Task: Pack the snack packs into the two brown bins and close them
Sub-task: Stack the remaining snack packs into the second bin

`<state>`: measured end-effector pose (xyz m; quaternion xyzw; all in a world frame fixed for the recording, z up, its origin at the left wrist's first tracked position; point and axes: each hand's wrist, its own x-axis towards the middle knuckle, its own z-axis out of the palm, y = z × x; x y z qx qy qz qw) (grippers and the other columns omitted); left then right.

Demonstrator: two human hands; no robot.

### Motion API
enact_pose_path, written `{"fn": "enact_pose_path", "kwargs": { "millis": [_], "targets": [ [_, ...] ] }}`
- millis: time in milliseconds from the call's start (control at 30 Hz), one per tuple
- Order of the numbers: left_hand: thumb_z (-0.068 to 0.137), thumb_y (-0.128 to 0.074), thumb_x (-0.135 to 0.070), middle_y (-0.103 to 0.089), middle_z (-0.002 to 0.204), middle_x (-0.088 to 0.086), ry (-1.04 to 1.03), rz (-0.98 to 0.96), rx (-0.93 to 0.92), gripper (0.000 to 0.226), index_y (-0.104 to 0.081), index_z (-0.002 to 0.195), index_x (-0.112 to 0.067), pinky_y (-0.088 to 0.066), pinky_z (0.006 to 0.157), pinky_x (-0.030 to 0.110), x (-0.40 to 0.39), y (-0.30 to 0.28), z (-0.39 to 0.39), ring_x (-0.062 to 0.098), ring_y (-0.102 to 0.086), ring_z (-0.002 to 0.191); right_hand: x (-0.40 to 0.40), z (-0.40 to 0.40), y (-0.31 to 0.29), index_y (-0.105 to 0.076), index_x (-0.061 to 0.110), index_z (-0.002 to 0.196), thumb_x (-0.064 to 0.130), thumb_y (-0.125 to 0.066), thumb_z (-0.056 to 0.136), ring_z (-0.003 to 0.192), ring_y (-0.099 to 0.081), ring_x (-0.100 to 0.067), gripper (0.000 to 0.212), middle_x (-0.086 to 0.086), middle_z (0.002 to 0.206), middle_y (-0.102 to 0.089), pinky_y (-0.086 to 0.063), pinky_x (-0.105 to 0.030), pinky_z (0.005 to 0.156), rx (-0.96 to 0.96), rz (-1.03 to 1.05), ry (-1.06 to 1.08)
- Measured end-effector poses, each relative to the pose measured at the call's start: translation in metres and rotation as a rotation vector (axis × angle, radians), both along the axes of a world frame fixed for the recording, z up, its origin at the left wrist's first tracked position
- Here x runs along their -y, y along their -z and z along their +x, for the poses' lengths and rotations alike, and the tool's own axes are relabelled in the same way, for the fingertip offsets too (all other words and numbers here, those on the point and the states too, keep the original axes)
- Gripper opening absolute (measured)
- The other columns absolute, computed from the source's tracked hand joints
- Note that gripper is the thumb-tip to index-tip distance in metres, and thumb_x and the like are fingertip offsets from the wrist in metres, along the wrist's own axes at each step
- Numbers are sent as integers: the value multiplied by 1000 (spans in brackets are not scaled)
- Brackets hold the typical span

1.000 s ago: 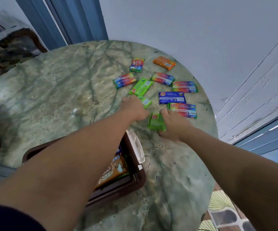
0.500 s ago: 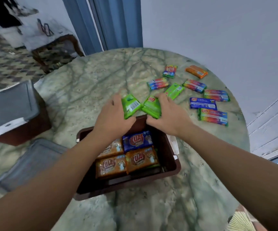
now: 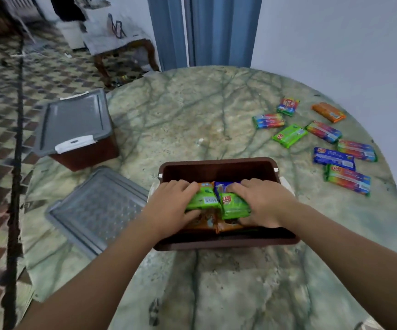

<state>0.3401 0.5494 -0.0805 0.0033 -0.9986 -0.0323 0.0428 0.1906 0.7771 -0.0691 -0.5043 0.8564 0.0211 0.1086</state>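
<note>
An open brown bin (image 3: 216,166) stands in front of me on the marble table. Inside it my left hand (image 3: 171,208) holds a green snack pack (image 3: 204,201) and my right hand (image 3: 264,203) holds a second green snack pack (image 3: 234,206), side by side on top of orange and blue packs. A second brown bin (image 3: 85,156) with its grey lid (image 3: 73,120) on stands at the left. Several loose snack packs (image 3: 321,139) lie at the table's right, among them a green pack (image 3: 289,135) and an orange pack (image 3: 328,112).
A loose grey lid (image 3: 99,208) lies flat on the table left of the open bin. The round table's edge (image 3: 392,210) curves close behind the loose packs, by a white wall. A small table (image 3: 119,41) and tiled floor lie beyond at the left.
Both hands picked green packs from the table's right, carried them back over the open bin, and have now lowered them inside onto the packs there. My view turned left and down.
</note>
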Motion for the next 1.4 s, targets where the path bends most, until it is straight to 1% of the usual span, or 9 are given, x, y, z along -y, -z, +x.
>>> {"fn": "enact_pose_path", "kwargs": {
  "millis": [133,267,367,533,700,767,900,1200,1400],
  "targets": [
    [98,-49,-57,-65,104,-5,14,60,-47,38,-60,119,-28,-39,77,34,2,0,-2,20,-58,90,0,1,1,-36,38,144,64,-68,77,114,-52,-20,79,7,122,-53,-49,-40,92,23,-55,34],
    [101,-27,-66,-66,88,-9,-62,187,-12,51,-61,116,-31,-46,74,38,1,-6,0,14,-59,74,1,3,-1,-33,37,143,62,-71,76,114,-53,-19,81,7,126,-55,-51,-42,90,65,-68,72],
    [102,-25,-63,-69,78,-7,-103,230,-13,54,-65,121,-31,-47,70,37,-2,-11,0,13,-61,69,0,5,-4,-33,34,139,59,-74,76,110,-55,-19,79,6,124,-57,-51,-41,87,78,-70,96],
    [107,-34,-51,-75,89,0,-63,114,7,45,-66,134,-33,-38,70,34,-5,-15,0,20,-65,82,0,7,-2,-37,34,134,62,-73,75,106,-55,-18,74,7,123,-52,-52,-42,85,66,-32,55],
    [105,-29,-59,-72,107,-5,-4,-53,90,49,-56,142,-41,-36,76,35,-5,-13,-3,17,-61,95,-1,6,-2,-41,32,137,64,-73,73,94,-57,-20,78,5,129,-34,-55,-42,76,44,-39,52],
    [100,-29,-68,-64,119,-7,-9,-128,132,58,-45,149,-40,-39,87,35,-3,-7,-5,17,-55,104,0,6,-2,-41,33,138,65,-72,74,98,-57,-20,79,6,125,-36,-55,-43,78,64,-39,53],
    [79,-55,-82,-53,130,-5,47,-241,198,86,-35,149,-36,-39,98,37,-3,-2,-4,20,-51,115,0,7,-1,-40,35,141,67,-70,75,103,-58,-19,80,8,120,-40,-54,-43,80,81,-13,49],
    [80,-62,-70,-53,130,-3,68,-237,205,73,-41,143,-39,-39,99,39,-4,-4,-4,21,-51,116,-1,7,-3,-44,48,134,72,-57,79,88,-62,-18,62,14,113,-48,-55,-41,78,144,-83,96],
    [79,-60,-71,-54,127,-4,84,-228,221,75,-46,145,-39,-37,96,36,-6,-6,-3,18,-51,117,-4,-3,3,-55,39,134,56,-39,105,105,-65,-16,38,11,114,-71,-54,-42,86,242,-214,149]
  ]
}}
